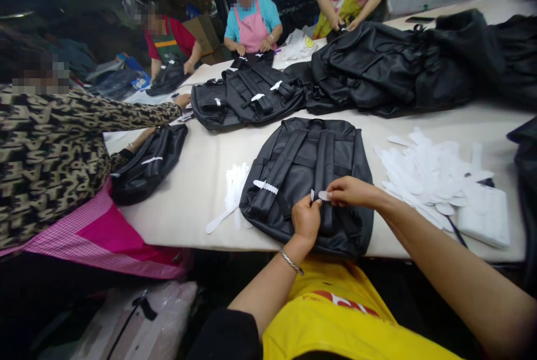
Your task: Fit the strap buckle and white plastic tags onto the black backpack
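Observation:
A black backpack lies on the table before me, straps facing up. One white paper strip with a wavy edge is wrapped round its left strap. On the right strap, my right hand pinches the end of another white strip. My left hand is closed at the same strap, and a white tip sticks up by its fingers. How far the strip passes round the strap is hidden by my fingers.
White strips lie heaped at the right near a white packet; a smaller pile is at the left. More black backpacks lie beyond. A co-worker stands at my left; several people work across the table.

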`<state>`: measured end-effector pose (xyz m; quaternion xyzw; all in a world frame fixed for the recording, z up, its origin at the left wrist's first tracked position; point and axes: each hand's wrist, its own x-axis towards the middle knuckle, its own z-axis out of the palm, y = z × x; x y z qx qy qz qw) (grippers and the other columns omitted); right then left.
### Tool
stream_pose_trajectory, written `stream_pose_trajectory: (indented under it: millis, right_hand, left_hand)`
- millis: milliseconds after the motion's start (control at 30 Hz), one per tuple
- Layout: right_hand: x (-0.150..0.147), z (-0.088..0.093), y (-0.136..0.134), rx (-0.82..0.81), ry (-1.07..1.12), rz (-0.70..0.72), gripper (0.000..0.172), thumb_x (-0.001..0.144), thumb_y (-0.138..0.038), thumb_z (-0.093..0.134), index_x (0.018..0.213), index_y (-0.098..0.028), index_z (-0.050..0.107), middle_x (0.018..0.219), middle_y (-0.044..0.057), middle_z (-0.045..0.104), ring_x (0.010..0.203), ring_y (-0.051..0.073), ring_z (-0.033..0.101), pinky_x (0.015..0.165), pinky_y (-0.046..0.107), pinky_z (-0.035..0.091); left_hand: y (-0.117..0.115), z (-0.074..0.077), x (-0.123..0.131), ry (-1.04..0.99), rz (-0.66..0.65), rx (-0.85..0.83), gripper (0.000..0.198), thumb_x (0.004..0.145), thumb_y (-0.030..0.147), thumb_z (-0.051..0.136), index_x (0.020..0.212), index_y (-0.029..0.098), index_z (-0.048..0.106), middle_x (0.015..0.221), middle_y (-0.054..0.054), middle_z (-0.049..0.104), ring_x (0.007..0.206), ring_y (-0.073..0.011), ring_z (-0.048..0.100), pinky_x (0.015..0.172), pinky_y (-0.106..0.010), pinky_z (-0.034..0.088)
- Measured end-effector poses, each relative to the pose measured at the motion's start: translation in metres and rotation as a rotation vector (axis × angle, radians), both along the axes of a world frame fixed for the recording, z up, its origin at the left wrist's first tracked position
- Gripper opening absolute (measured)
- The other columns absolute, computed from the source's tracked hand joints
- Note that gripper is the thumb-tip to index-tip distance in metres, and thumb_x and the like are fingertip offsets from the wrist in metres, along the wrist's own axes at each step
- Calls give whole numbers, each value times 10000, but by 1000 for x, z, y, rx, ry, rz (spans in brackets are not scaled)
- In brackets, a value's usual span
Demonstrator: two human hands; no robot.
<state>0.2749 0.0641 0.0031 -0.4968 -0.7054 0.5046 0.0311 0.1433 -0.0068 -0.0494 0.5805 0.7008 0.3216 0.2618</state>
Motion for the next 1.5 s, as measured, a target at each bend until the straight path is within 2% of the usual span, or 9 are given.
stream_pose_trajectory:
  millis: [100,167,267,367,567,733,900,1233,1500]
  right_hand:
    - [-17,2,-10,395,-376,18,193,719,-288,465,707,-183,626,676,46,621,668,158,562,554,234,374]
    - [-28,1,-21,557,-532,-26,241,758,-297,416,725,-199,633,730,57,625,722,183,566,566,251,363]
    - [-37,-3,-33,657,-564,-59,300,802,-312,354,749,-211,632,731,46,602,702,167,556,561,248,348]
    - [-41,-10,-37,704,-468,-133,284,806,-301,366,768,-203,630,823,40,566,700,129,532,583,231,347]
    - [-39,-31,-30,613,-164,-227,217,785,-301,423,745,-193,607,770,24,540,747,124,509,670,216,356]
    - [-32,-43,-23,428,-44,-344,191,732,-286,461,655,-166,588,749,26,542,721,122,509,685,217,369]
    - [-33,-46,-19,330,0,-386,168,690,-222,474,621,-141,604,767,42,563,727,124,523,671,205,373]
    - [-39,-40,-17,352,-43,-424,178,676,-220,478,577,-147,606,743,46,580,699,130,536,657,213,377]
    - [-41,-41,-20,433,1,-400,171,700,-283,503,616,-182,611,749,25,568,731,129,525,693,222,373]
  left_hand:
    - [-3,10,2,181,-8,23,240,813,283,391,883,210,609,826,-46,648,692,-133,552,606,-229,359]
    - [-4,15,0,292,-22,69,256,826,261,363,847,198,610,798,-54,643,714,-144,544,638,-245,353]
    - [-1,17,-6,348,-49,126,286,837,240,333,810,191,613,752,-56,636,737,-150,526,673,-254,342]
    - [2,11,-11,272,-21,94,288,834,234,339,807,200,624,727,-53,636,694,-137,521,639,-238,341]
    - [5,-6,-15,-107,63,66,215,774,243,452,903,200,619,866,-39,654,745,-132,552,681,-224,385]
    - [5,-5,-15,-278,93,56,242,775,250,445,947,189,604,914,-31,646,798,-130,557,729,-228,401]
    - [3,-1,-14,-233,129,36,272,781,250,428,1004,183,569,896,-29,634,806,-129,550,735,-227,404]
    - [-1,-2,-13,-101,87,138,349,820,244,368,1141,183,491,1079,-71,579,982,-160,510,868,-273,382]
    - [-2,-2,-12,49,87,134,382,834,250,326,1176,159,469,1016,-108,591,925,-178,514,836,-294,392]
